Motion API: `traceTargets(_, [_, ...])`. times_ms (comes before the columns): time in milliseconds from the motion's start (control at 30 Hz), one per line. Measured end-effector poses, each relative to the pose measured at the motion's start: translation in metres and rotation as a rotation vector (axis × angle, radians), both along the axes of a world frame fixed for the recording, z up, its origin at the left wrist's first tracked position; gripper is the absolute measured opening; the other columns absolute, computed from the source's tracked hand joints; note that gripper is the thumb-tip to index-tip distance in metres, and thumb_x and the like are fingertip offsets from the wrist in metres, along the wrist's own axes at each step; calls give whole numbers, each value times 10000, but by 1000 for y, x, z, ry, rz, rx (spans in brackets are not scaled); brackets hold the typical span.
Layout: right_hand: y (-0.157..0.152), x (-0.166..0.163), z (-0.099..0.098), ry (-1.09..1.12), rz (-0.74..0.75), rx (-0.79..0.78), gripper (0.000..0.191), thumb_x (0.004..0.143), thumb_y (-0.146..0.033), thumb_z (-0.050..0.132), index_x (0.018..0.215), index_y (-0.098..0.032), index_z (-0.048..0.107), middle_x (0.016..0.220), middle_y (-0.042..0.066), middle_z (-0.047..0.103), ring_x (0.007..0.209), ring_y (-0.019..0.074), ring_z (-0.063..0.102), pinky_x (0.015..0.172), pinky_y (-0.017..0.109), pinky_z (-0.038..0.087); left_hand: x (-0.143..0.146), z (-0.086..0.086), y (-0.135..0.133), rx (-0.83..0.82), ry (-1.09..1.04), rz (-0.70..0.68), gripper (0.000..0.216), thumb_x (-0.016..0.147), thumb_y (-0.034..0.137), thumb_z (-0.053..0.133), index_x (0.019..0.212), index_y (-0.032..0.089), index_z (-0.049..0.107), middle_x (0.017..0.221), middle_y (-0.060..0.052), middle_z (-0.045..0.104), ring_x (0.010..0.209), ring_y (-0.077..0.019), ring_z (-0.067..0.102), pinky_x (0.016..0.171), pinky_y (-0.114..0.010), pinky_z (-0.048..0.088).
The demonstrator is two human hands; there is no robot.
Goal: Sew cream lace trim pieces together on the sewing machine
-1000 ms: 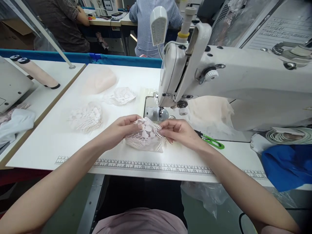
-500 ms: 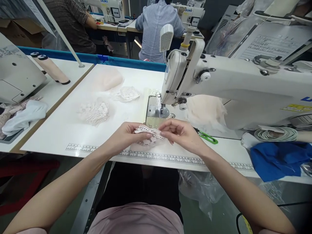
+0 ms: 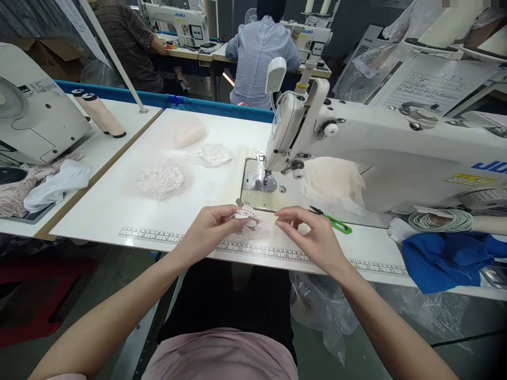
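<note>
Between the thumb and fingers of my left hand (image 3: 214,227) is a small piece of white lace trim (image 3: 246,212) with dark dots along it. A sheer, pale part of it hangs down over the table edge ruler. To its right, my right hand (image 3: 311,232) has thumb and fingertips brought together beside the sheer part; whatever they pinch is too fine to make out. Just beyond both hands is the metal needle plate (image 3: 253,182) of a white sewing machine (image 3: 356,126). Green-handled thread snips (image 3: 336,224) lie by my right hand.
Lace pieces (image 3: 162,179) and sheer pale fabric (image 3: 186,132) lie on the left of the table. More pale fabric (image 3: 332,182) sits under the machine arm. Blue cloth (image 3: 447,258) hangs over the right front edge. Two people sit at machines ahead.
My right hand has come away from the lace and moved right, leaving a gap between the hands. My left hand keeps the lace, now bunched closer. The camera view has shifted slightly.
</note>
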State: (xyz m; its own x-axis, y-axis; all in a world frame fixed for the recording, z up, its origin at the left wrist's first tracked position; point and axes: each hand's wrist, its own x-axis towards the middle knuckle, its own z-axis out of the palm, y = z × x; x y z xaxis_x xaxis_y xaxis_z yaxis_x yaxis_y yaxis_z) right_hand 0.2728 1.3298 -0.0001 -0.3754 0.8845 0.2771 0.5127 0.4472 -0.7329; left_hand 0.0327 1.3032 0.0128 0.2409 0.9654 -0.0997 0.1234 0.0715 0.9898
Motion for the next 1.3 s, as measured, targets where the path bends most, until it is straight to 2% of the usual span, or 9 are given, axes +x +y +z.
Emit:
traceTargets(100, [4,23,-7,-342,-110,397,180,940,-238,541,1019,-189,695,958,64,742,888,218,669,734,342,506,0,1,-3,32,26,10,304,881,458,638,979,192,748,1006,-46,729,931,-186,646,764,-255,485])
traceTargets(200, [6,51,-13,-654,-232,617,203,934,-180,522,1024,-168,703,989,62,748,901,232,672,736,347,480,-1,1,-3,52,42,9,305,896,451,615,964,183,742,951,-42,719,909,-192,633,748,-267,474])
traceTargets(333, [1,79,-19,-862,-314,681,227,927,-164,512,1046,-153,705,1013,66,752,914,240,684,726,347,475,-1,1,-3,69,57,0,291,914,443,584,963,196,731,905,-26,700,836,-175,608,712,-264,455])
traceTargets(500, [-9,91,-25,-942,-323,684,269,943,-158,474,1071,-151,710,1017,65,760,905,223,709,640,303,478,0,0,-1,64,26,-27,301,928,430,547,1013,202,725,1010,-45,701,925,-211,621,771,-285,482])
traceTargets(767, [-5,97,-26,-1062,-270,751,343,909,-110,447,1159,-120,682,832,65,763,668,187,691,471,271,403,1,0,0,70,-21,-27,282,933,403,535,995,197,716,950,-41,685,842,-178,611,719,-253,479])
traceTargets(933, [-8,101,-17,-1038,-354,707,361,916,-147,448,1218,-155,646,893,62,765,520,162,626,407,274,350,-1,-1,1,11,-78,-12,306,920,460,567,1075,202,627,895,-24,673,766,-152,597,669,-244,455])
traceTargets(1067, [-18,89,-3,-779,-387,591,368,917,-210,473,1261,-185,600,952,83,753,544,180,642,420,275,408,0,-1,2,-19,-102,-29,298,917,485,568,1001,199,581,799,-4,655,610,-109,529,532,-214,365])
traceTargets(1167, [-27,69,8,-407,-279,311,347,901,-244,504,1239,-217,579,925,80,729,778,232,707,538,284,515,2,0,1,-11,-137,-62,270,913,451,578,913,184,613,857,-26,664,723,-137,600,626,-231,438])
traceTargets(1300, [-36,32,18,26,-81,-170,292,918,-228,426,1169,-240,574,742,22,608,634,173,596,560,297,486,4,0,-1,18,-94,-68,269,918,436,562,894,182,648,809,-7,611,692,-129,550,616,-232,416])
